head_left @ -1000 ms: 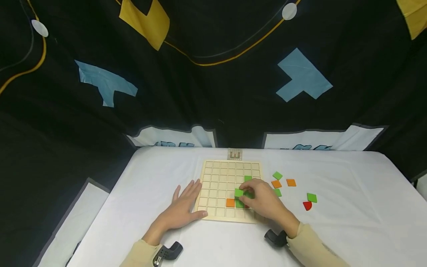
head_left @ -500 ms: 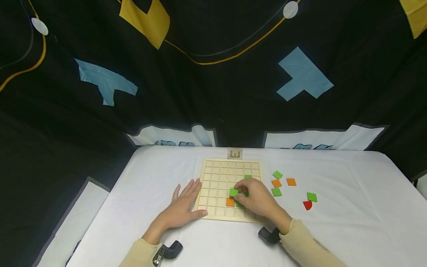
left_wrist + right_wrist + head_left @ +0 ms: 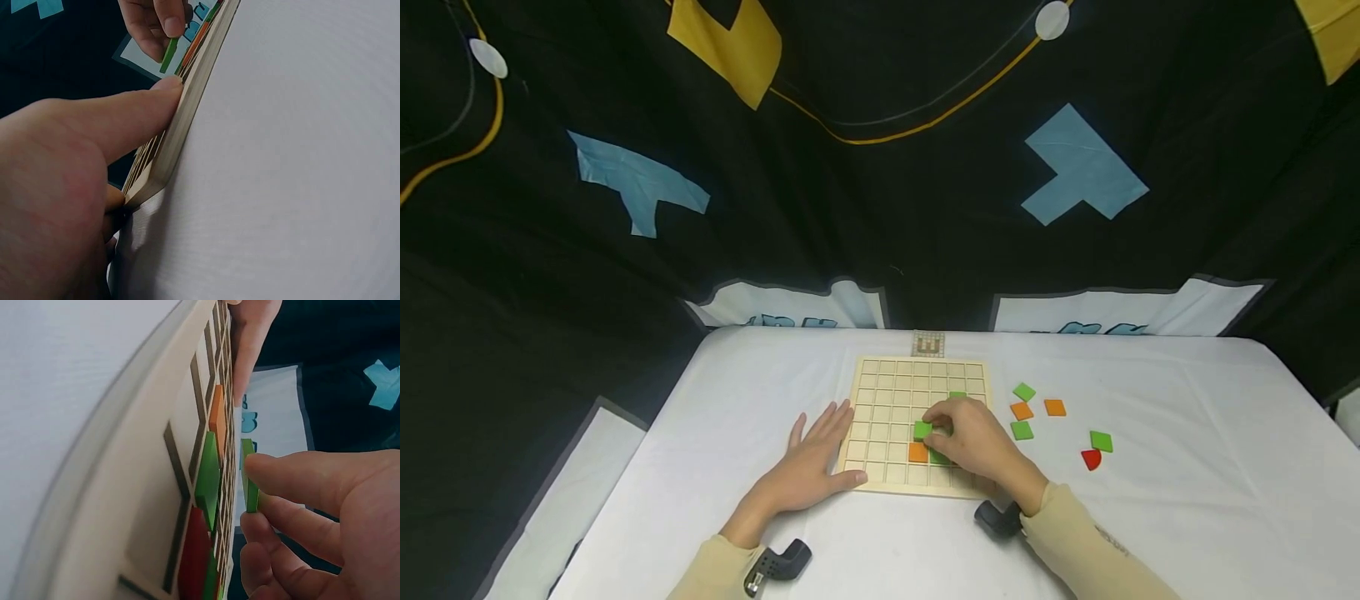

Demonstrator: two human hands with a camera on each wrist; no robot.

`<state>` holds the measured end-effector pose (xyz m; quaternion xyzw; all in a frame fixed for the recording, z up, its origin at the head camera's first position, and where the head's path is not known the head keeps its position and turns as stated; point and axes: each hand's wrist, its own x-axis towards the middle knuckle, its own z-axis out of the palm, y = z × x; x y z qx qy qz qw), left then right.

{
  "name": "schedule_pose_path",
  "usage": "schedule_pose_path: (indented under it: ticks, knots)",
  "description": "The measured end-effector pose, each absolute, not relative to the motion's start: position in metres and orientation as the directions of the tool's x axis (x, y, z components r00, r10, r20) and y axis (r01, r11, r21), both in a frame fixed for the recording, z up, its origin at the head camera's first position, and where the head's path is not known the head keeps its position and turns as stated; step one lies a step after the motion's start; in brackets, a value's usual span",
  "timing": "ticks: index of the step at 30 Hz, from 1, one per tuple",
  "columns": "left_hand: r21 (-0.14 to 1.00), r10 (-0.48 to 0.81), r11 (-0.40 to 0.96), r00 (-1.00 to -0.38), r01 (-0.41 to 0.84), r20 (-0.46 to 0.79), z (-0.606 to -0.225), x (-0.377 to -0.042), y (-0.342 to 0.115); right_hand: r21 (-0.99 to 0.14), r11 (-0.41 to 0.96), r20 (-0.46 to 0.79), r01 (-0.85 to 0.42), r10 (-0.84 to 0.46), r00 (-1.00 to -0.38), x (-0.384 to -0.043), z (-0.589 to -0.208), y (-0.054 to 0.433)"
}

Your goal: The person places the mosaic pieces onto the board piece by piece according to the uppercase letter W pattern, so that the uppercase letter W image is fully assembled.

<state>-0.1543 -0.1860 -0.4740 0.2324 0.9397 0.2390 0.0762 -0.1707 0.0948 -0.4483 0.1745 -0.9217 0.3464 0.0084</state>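
Observation:
My right hand (image 3: 976,440) pinches a green square tile (image 3: 922,431) between thumb and fingers. In the right wrist view that tile (image 3: 250,478) is held up off the wooden grid board (image 3: 140,419). Below it, an orange square tile (image 3: 918,452) and another green tile (image 3: 938,457) sit in the board's cells. A red piece (image 3: 195,553) lies beside them, hidden by the hand in the head view. Further back, one more green tile (image 3: 957,395) is partly covered. My left hand (image 3: 808,472) lies with straight fingers at the board's left edge, its thumb (image 3: 134,119) touching the rim.
Right of the board, several loose tiles lie on the white table (image 3: 1187,492), among them an orange one (image 3: 1055,407), a green one (image 3: 1022,431) and a red rounded piece (image 3: 1092,459). A small patterned square (image 3: 928,343) is behind the board. Dark cloth (image 3: 880,233) hangs beyond.
My right hand has moved a little left with the green tile, from above the green tile on the board to just behind the orange one. The left hand stays still.

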Motion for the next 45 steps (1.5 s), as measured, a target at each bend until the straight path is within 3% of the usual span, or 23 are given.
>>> schedule_pose_path:
  ticks: [31, 45]
  knots:
    - [0.483, 0.467, 0.782, -0.883, 0.393, -0.038, -0.474, -0.155, -0.186, -0.595, 0.75, 0.061, -0.289, -0.316, -0.947, -0.179, -0.452, 0.087]
    - [0.489, 0.475, 0.774, -0.88, 0.402, -0.028, -0.474, -0.154, -0.186, -0.658, 0.702, 0.061, -0.273, -0.312, -0.948, -0.177, -0.447, 0.097]
